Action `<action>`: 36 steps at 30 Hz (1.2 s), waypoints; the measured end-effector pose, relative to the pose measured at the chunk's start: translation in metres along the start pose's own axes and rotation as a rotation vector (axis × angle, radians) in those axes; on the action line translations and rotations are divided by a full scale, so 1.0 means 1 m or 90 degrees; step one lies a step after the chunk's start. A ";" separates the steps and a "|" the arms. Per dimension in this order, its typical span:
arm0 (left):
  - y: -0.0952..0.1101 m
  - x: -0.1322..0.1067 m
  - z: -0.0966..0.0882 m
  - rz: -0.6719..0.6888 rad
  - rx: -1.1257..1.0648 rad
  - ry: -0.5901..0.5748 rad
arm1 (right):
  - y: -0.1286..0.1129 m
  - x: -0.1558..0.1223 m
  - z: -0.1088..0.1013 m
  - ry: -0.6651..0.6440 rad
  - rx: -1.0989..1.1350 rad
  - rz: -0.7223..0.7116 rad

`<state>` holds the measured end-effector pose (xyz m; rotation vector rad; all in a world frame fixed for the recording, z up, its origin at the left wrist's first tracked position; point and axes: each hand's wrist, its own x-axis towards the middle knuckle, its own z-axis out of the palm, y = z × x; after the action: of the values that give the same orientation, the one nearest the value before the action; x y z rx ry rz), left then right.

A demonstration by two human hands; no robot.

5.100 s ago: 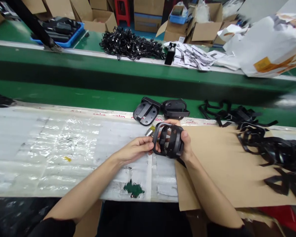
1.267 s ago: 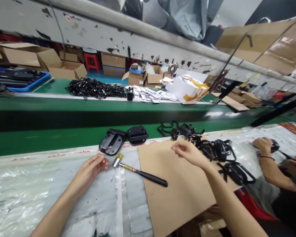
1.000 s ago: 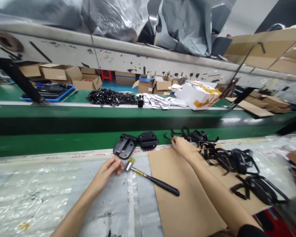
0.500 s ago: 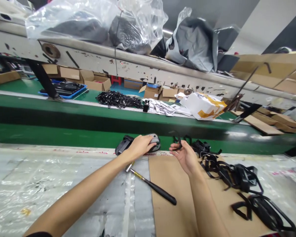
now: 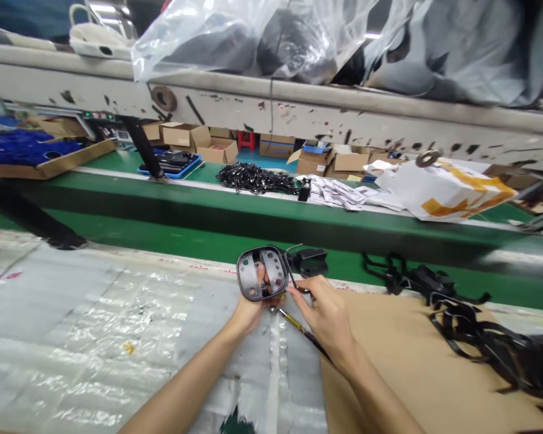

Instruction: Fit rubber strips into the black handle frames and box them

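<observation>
My left hand (image 5: 248,313) grips a rounded, black-rimmed housing (image 5: 248,278) with grey plates inside, held up off the bench with its inner side toward me. Pinched in my right hand (image 5: 323,310) is a thin black bracket (image 5: 293,277), right against the housing's right edge. A hammer (image 5: 294,322) with a yellow and black handle lies below, partly covered by my right hand. Just behind the hands sits another black part (image 5: 311,261) on the green surface.
Several black frames (image 5: 468,328) lie on a cardboard sheet (image 5: 380,349) at right. Plastic film (image 5: 95,325) covers the bench at left. Across the green conveyor (image 5: 199,241) are a pile of black parts (image 5: 256,179), papers (image 5: 337,191) and a taped white package (image 5: 452,187). A shelf beam (image 5: 235,102) runs overhead.
My left hand has lifted the housing off the bench and turned its inner side toward me. My right hand has brought the black bracket over to it. The view has shifted left.
</observation>
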<state>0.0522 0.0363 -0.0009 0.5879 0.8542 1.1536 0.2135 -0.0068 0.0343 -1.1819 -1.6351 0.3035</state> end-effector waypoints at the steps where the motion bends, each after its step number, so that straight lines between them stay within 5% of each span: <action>1: 0.000 0.000 -0.005 0.019 0.020 0.001 | 0.004 -0.002 0.003 0.006 0.056 0.062; 5: 0.006 0.002 -0.018 0.054 0.058 -0.051 | 0.022 -0.006 0.010 0.056 0.286 0.309; 10: 0.002 -0.001 -0.014 -0.050 0.062 -0.077 | 0.028 -0.014 0.010 0.031 0.392 0.363; 14: -0.008 -0.003 -0.011 -0.087 0.059 -0.064 | 0.029 -0.022 0.000 0.045 0.224 0.235; 17: -0.017 -0.001 -0.013 -0.059 0.086 -0.042 | 0.031 -0.025 -0.004 -0.061 -0.010 0.026; 21: -0.024 0.005 -0.019 -0.007 0.153 -0.025 | 0.029 -0.025 -0.005 -0.154 -0.085 -0.133; 27: -0.015 0.006 -0.021 0.109 0.269 -0.007 | 0.020 -0.027 -0.010 -0.293 -0.127 -0.072; 36: -0.008 0.006 -0.018 0.032 0.234 -0.036 | 0.020 -0.036 0.002 -0.360 -0.118 -0.038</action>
<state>0.0424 0.0392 -0.0189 0.9438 1.0156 1.0260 0.2219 -0.0253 -0.0014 -1.2520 -2.2242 0.4875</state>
